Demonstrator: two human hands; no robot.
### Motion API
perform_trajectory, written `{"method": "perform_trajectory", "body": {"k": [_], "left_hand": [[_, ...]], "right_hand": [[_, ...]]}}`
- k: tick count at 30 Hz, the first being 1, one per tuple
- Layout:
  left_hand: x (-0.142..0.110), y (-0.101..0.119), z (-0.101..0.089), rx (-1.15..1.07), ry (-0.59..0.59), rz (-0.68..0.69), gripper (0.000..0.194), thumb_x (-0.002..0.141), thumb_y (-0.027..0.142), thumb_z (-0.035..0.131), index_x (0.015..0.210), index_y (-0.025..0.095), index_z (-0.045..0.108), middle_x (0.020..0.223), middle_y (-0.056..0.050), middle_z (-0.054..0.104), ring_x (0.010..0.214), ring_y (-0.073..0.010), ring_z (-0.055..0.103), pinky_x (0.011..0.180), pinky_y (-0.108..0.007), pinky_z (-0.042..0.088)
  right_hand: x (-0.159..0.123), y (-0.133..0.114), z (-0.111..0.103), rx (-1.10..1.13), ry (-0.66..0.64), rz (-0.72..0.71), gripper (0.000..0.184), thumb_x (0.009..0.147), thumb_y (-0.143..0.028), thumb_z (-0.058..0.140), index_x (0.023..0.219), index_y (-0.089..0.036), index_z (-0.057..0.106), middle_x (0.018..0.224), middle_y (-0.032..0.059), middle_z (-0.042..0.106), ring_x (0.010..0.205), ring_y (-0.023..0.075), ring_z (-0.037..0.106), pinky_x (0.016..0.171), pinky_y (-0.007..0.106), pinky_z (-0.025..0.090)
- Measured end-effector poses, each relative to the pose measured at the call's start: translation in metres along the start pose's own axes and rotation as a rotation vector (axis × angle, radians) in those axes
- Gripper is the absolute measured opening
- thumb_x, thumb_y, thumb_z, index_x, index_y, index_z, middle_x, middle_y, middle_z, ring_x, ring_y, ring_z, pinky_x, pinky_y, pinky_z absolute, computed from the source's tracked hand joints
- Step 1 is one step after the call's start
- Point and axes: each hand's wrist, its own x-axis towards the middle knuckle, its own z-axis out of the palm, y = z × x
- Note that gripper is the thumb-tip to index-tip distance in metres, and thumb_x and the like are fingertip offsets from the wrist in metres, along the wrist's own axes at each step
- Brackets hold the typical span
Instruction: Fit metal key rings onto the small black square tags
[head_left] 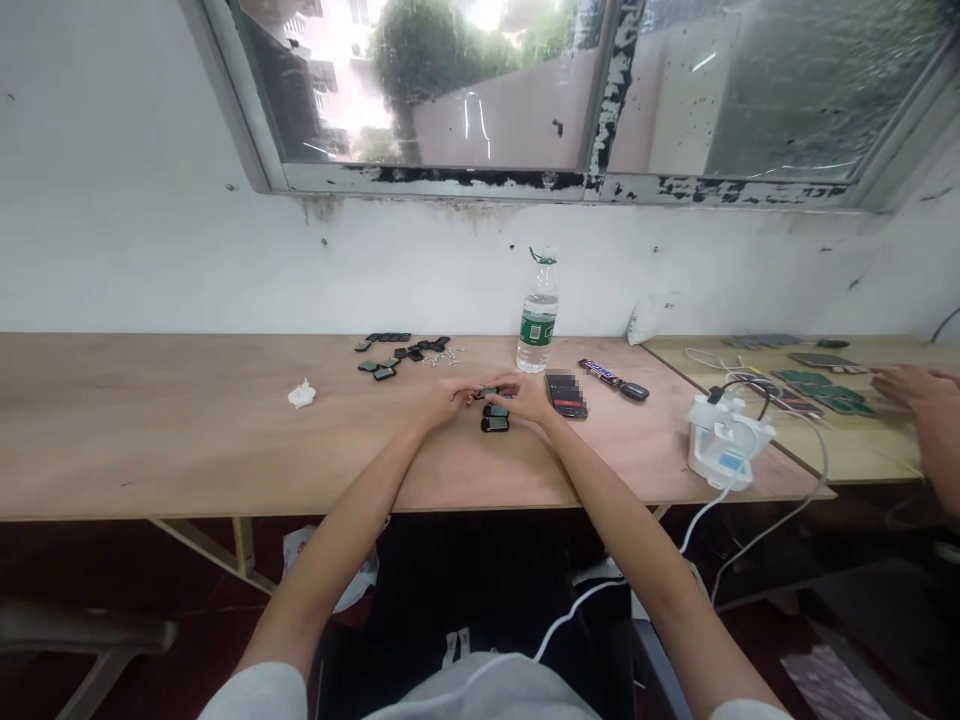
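My left hand (448, 396) and my right hand (525, 396) meet over the wooden table (150, 440), fingers pinched together on a small dark part (489, 391) held between them. Just below the hands lie two small black plastic shells (495, 418) on the tabletop. A scatter of several similar dark pieces (401, 354) lies farther back, near the wall.
A water bottle (537, 318) stands behind my right hand, with a phone (565, 393), a candy bar (600, 372) and a black key fob (634, 391) beside it. A crumpled tissue (301, 394) lies left. A white device (726, 444) with cables sits right; another person's hand (919, 390) works over green boards (821, 390).
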Motion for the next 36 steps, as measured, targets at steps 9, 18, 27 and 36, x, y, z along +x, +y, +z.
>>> {"method": "perform_trajectory", "body": {"k": [9, 18, 27, 36], "left_hand": [[-0.001, 0.0, 0.0, -0.077, -0.033, -0.056, 0.033, 0.091, 0.036, 0.064, 0.114, 0.02, 0.082, 0.127, -0.01, 0.078, 0.101, -0.0248, 0.075, 0.09, -0.036, 0.062], [-0.002, 0.007, -0.007, -0.167, 0.101, -0.085, 0.039, 0.096, 0.05, 0.064, 0.11, 0.019, 0.083, 0.124, -0.014, 0.078, 0.103, -0.0264, 0.075, 0.092, -0.04, 0.062], [-0.003, -0.013, -0.018, 0.047, -0.111, -0.085, 0.039, 0.096, 0.053, 0.065, 0.101, 0.02, 0.085, 0.113, -0.013, 0.078, 0.094, -0.0261, 0.074, 0.088, -0.042, 0.061], [-0.008, -0.02, -0.021, 0.106, -0.278, -0.136, 0.031, 0.083, 0.045, 0.077, 0.1, 0.021, 0.086, 0.156, -0.014, 0.059, 0.136, -0.0362, 0.062, 0.114, -0.051, 0.053]], "right_hand": [[-0.001, -0.003, -0.001, 0.005, 0.003, -0.004, 0.046, 0.084, -0.06, 0.081, 0.106, -0.02, 0.084, 0.114, 0.0135, 0.079, 0.102, 0.0285, 0.077, 0.094, 0.044, 0.066], [0.001, 0.004, -0.003, 0.047, 0.069, 0.014, 0.042, 0.081, -0.055, 0.083, 0.102, -0.019, 0.082, 0.11, 0.0126, 0.08, 0.094, 0.0268, 0.078, 0.088, 0.042, 0.066], [0.0, 0.009, -0.032, -0.456, 0.393, 0.392, 0.02, 0.091, -0.035, 0.068, 0.097, -0.018, 0.079, 0.096, 0.0087, 0.081, 0.091, 0.0248, 0.075, 0.087, 0.034, 0.058], [-0.005, -0.006, -0.026, -0.832, 0.09, 0.585, 0.021, 0.094, -0.034, 0.068, 0.098, -0.016, 0.076, 0.109, 0.0171, 0.08, 0.107, 0.0329, 0.074, 0.089, 0.035, 0.05]]}}
